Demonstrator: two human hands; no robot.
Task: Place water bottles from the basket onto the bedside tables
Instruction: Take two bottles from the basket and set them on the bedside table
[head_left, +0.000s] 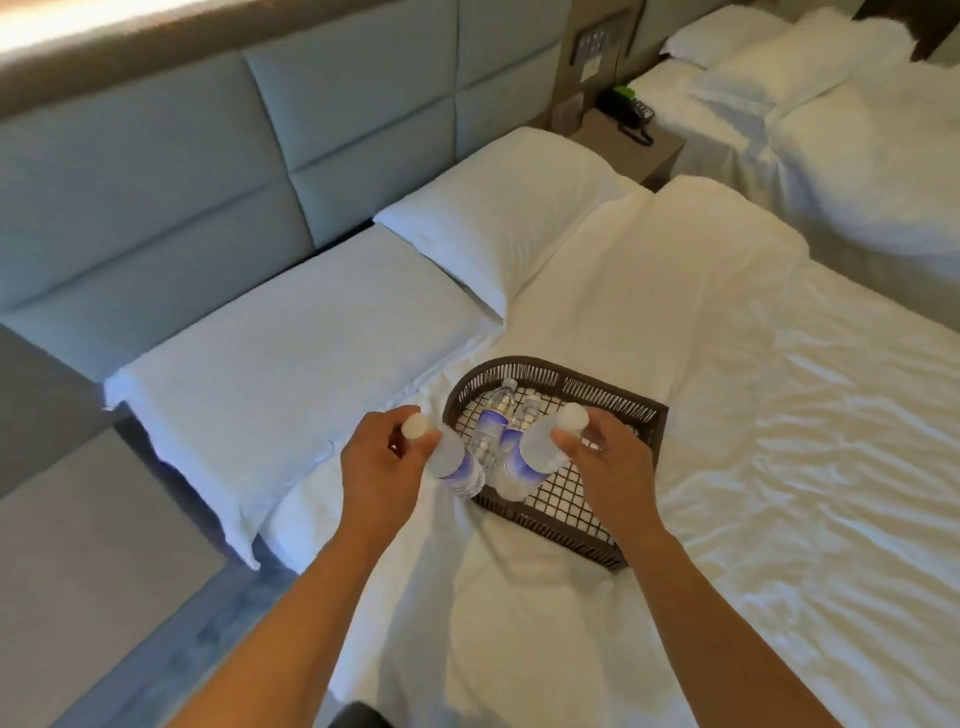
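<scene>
A dark brown woven basket sits on the white bed. My left hand grips a clear water bottle with a blue label by its neck, just over the basket's left rim. My right hand grips a second water bottle by its neck, tilted above the basket. Two more bottles lie inside the basket behind them. A brown bedside table stands at the far side, between the two beds.
Two white pillows lie against the padded grey headboard. A black telephone rests on the bedside table. A second white bed is at the far right. Grey floor lies to my left.
</scene>
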